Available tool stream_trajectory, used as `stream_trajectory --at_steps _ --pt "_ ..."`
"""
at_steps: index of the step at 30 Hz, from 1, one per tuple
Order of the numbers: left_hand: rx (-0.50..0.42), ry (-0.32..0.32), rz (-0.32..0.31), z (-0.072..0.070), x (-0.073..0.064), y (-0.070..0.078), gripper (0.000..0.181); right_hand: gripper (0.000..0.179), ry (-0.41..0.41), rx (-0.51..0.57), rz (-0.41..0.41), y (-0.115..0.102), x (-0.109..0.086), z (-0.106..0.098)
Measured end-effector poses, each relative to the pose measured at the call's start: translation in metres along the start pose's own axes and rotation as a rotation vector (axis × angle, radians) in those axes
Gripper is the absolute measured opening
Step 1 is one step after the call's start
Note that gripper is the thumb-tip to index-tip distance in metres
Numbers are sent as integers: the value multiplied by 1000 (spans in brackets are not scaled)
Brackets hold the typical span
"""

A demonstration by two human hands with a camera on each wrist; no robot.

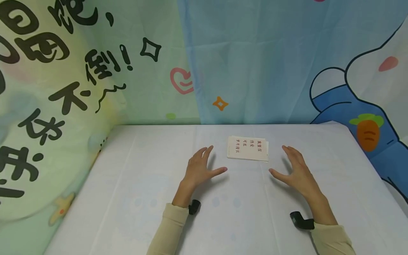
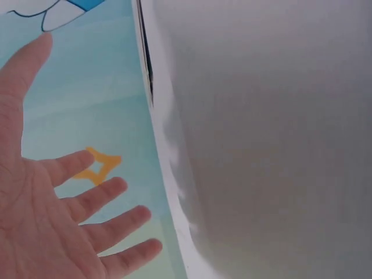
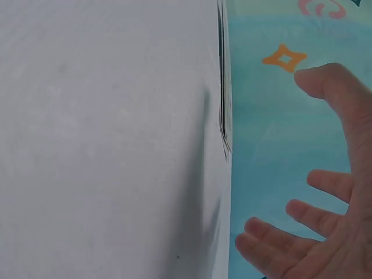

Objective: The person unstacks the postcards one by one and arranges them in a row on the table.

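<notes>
A low stack of white cards (image 1: 247, 148) with columns of reddish printed characters lies towards the back of the white table. To its left and nearer the camera, my left hand (image 1: 199, 168) hovers with fingers spread and thumb towards the stack. My right hand (image 1: 297, 173) mirrors it on the other side, thumb also pointing inward. Neither hand touches the cards or holds anything. The left wrist view shows the empty palm (image 2: 46, 221) and spread fingers. From the right wrist, the stack's thin edge (image 3: 224, 87) appears beyond the bare tabletop.
A white cloth covers the table (image 1: 143, 198). Behind it hangs a printed blue and green backdrop (image 1: 255, 63) with large black characters and a cartoon figure at right. Dark wrist-worn cameras (image 1: 301, 221) sit at both sleeve cuffs.
</notes>
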State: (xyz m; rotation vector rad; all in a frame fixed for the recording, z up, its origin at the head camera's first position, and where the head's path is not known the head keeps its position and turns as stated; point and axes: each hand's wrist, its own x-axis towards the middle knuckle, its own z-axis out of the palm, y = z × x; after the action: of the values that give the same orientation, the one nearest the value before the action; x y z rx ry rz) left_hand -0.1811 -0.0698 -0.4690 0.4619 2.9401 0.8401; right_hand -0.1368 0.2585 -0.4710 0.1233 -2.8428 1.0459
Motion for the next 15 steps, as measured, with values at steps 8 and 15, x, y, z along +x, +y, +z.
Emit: stream_trajectory --at_steps 8,15 --pt "-132 33 3 3 4 6 87 86 31 25 1 0 3 5" --pt "-167 36 3 9 6 9 85 79 36 44 8 -1 5 8"
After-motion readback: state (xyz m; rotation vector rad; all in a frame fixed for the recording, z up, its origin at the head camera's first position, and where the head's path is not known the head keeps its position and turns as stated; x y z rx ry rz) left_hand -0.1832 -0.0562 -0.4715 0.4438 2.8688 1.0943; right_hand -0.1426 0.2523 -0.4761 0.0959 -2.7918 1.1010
